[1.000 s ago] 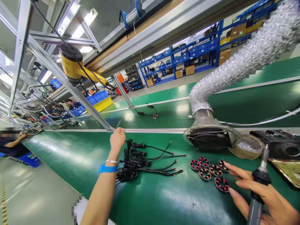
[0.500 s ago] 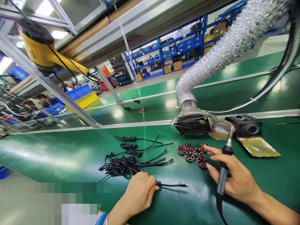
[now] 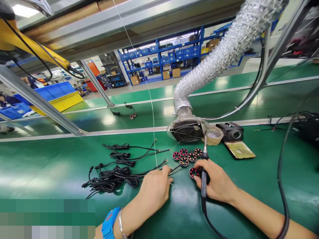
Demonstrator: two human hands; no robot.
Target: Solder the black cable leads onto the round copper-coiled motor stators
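My left hand (image 3: 156,187) is closed on a black cable (image 3: 177,168), whose stripped end points right toward the round parts. A thin silvery wire (image 3: 150,91) runs down from above into the same fingers, and a short end sticks out beside the thumb. In my right hand (image 3: 220,182) is a soldering iron (image 3: 204,182), held upright with its metal tip up. Thumb and index finger of that hand also grip the edge of a round motor stator (image 3: 193,172) with red windings. Just behind it several similar stators (image 3: 183,161) lie grouped. Bundled black cables (image 3: 119,176) lie left of my left hand.
A fume extractor fan (image 3: 188,132) with a silver duct (image 3: 211,63) stands behind the stators. Right of it are a black soldering-iron stand (image 3: 230,132) and a yellowish sponge (image 3: 239,150). The iron's cord hangs at right. A metal rail (image 3: 124,131) borders the green bench.
My right hand has closed on one stator and drawn it slightly away from the group. The left hand has brought the cable end up close to the stators. The camera view has shifted right.
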